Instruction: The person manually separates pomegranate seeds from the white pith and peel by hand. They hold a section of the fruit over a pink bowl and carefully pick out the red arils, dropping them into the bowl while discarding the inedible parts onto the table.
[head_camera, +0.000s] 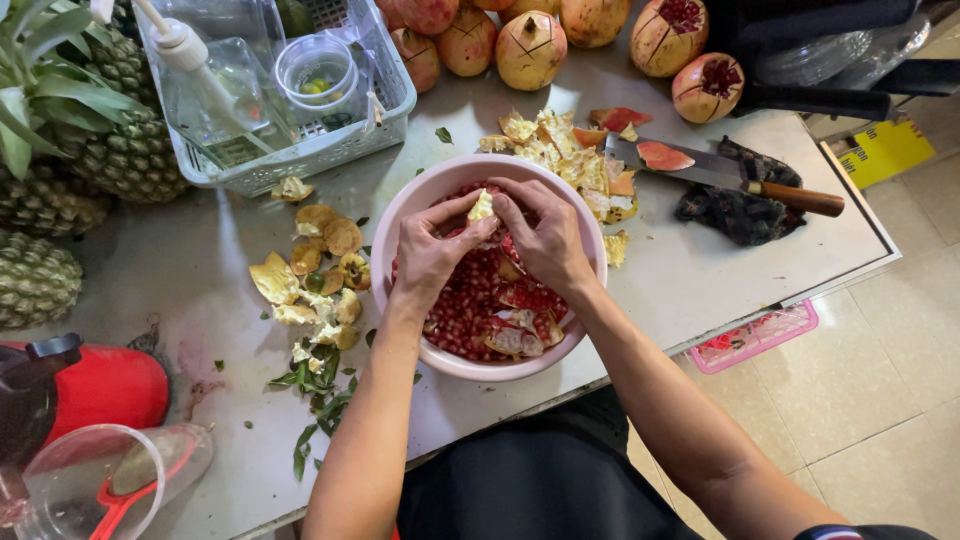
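Both of my hands are over a pink bowl (400, 215) full of red pomegranate seeds (470, 305) and a few broken rind pieces. My left hand (428, 252) and my right hand (545, 240) meet at the far side of the bowl, fingers pinched together on one pale yellow piece of pomegranate rind (482, 206). Seeds cling beneath it, partly hidden by my fingers.
Peel scraps (315, 275) lie left of the bowl, more (560, 160) behind it. A knife (730, 175) rests on a dark cloth at right. Whole and cut pomegranates (530, 45) line the back. A white basket (290, 150), pineapples (70, 150) and a red appliance (95, 385) stand left.
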